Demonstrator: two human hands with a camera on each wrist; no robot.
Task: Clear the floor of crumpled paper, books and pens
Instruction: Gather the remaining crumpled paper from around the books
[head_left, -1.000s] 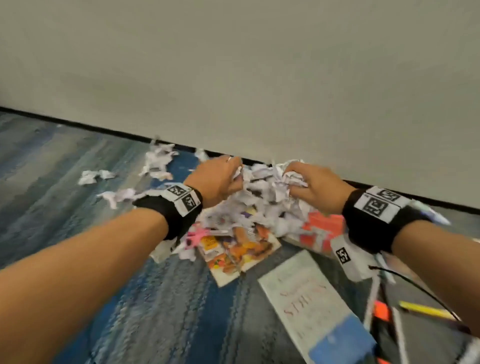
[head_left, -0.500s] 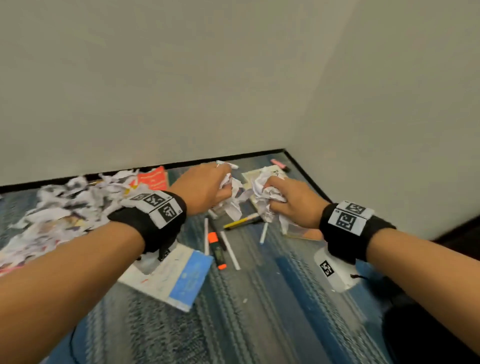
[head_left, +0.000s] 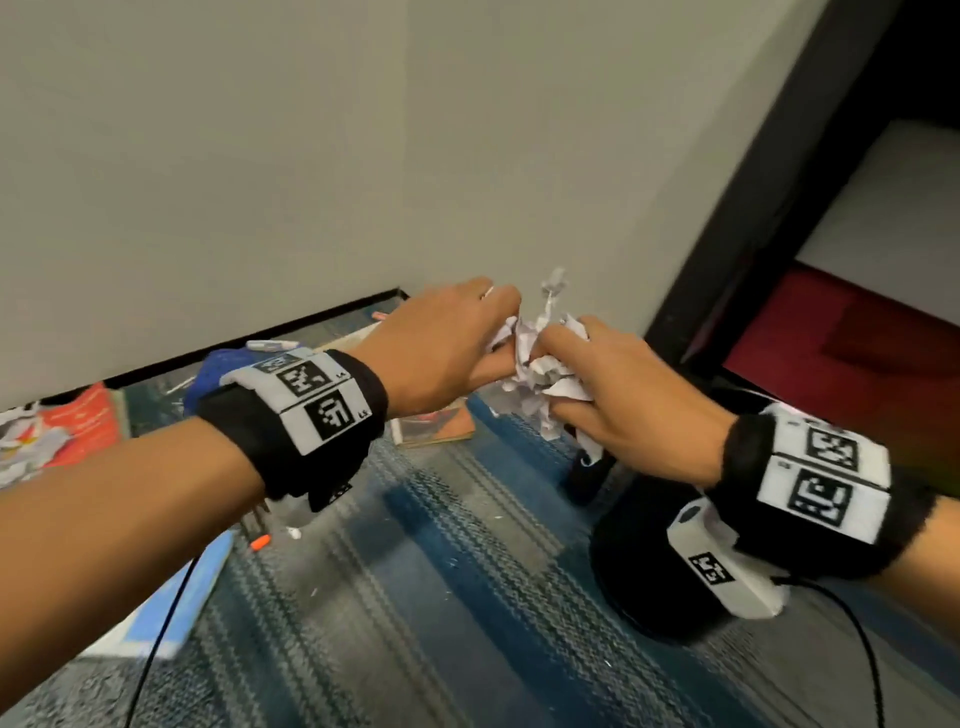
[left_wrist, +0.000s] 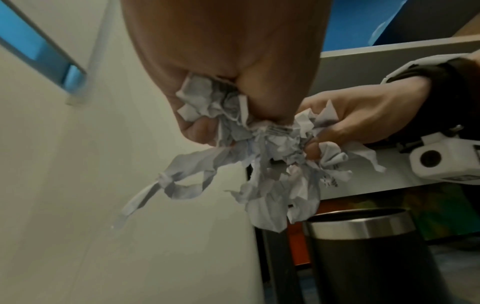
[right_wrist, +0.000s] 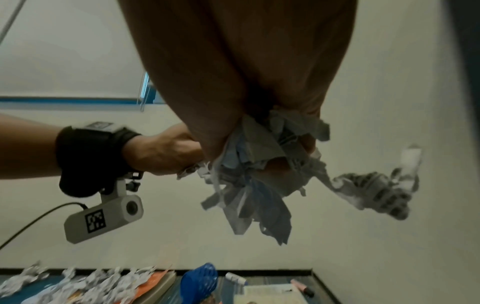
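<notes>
Both hands grip one wad of crumpled white paper in the air, above the carpet. My left hand clutches its left side and my right hand its right side, knuckles up. Loose strips hang from the wad just above and left of a black bin with a steel rim. In the head view that bin sits under my right wrist. On the floor lie a red book, another book, a blue-and-white book, a white pen and more crumpled paper.
A beige wall corner stands right behind the hands. A dark door frame and a red floor area lie to the right. A blue perforated plastic object stands by the books. Striped blue carpet is bare in front.
Both hands have carried the paper wad to the right, away from the paper pile and pens. The view has swung right, and the black bin now shows under my right wrist.
</notes>
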